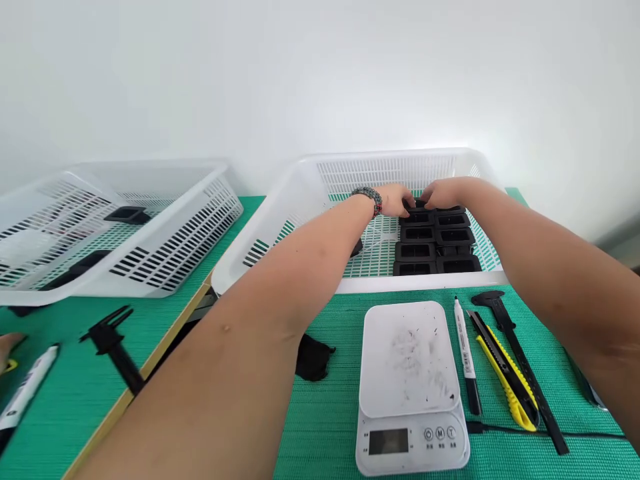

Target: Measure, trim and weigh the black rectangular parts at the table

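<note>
Both arms reach into the right-hand white plastic basket [345, 287]. My left hand [397, 200], with a beaded bracelet at the wrist, has its fingers closed on one side of a black rectangular part [416, 207]. On the part's other side, my right hand [443, 193] grips it too. This part lies at the far end of two rows of similar black rectangular frames [418, 235], which line the basket's right side. My fingers hide some of it. Another dark piece [357, 248] shows partly behind my left forearm.
In front are a white digital scale [410, 360], a marker [465, 353], a yellow utility knife [505, 373] and black calipers [520, 367]. A black scrap [313, 358] lies left of the scale. Further left stand another white basket [165, 267], more calipers [113, 340] and another person's hand [7, 347].
</note>
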Motion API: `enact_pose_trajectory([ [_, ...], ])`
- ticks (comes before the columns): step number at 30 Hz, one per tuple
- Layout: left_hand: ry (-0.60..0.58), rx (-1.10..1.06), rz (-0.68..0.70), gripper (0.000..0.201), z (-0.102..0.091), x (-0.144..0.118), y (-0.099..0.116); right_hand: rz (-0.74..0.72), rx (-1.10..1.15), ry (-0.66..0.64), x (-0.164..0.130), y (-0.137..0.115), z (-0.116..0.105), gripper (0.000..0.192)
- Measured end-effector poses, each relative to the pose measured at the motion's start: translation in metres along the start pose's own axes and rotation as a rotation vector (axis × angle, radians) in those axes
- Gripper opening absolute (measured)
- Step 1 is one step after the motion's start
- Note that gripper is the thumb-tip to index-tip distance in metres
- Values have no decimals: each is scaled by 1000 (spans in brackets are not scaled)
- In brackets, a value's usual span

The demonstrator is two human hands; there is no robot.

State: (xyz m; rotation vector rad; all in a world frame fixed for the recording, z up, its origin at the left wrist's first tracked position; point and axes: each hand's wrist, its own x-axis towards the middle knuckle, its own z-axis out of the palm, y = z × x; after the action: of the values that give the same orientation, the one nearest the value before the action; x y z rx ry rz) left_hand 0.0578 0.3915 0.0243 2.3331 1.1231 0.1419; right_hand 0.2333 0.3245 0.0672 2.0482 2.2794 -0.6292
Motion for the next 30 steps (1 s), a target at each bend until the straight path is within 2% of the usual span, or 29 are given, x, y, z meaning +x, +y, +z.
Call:
enact_pose_trajectory([
  [4, -23, -32, -60, 27, 0, 0, 7, -8, -2, -46, -3, 0, -3, 27],
  [7, -117, -11, -34, 30, 3, 1, 13, 13, -26, -66, -3, 0, -4, 21],
  [10, -196, 103, -8, 43, 2, 0, 20, 51, -94, -81, -3, -1, -7, 24],
  [13, -237, 261, -47, 60, -12, -7, 27, 62, -150, -87, -7, -3, -9, 32],
  [16, -274, 392, -164, 69, -36, -21, 29, 68, -154, -106, -11, -4, -10, 37],
  [19, -363, 345, -297, 70, -59, -39, 24, 61, -167, -109, -11, -5, -9, 40],
  [21, -384, 316, -313, 72, -68, -54, 17, 48, -175, -108, -10, -5, -8, 41],
  [24, -376, 406, -289, 78, -71, -82, 3, 36, -166, -114, -8, -4, -8, 41],
  [27, -481, 414, -281, 81, -66, -108, -8, 46, -154, -117, -6, -4, -6, 38],
  [30, -547, 382, -323, 80, -63, -121, -13, 35, -145, -113, -4, -2, -5, 35],
])
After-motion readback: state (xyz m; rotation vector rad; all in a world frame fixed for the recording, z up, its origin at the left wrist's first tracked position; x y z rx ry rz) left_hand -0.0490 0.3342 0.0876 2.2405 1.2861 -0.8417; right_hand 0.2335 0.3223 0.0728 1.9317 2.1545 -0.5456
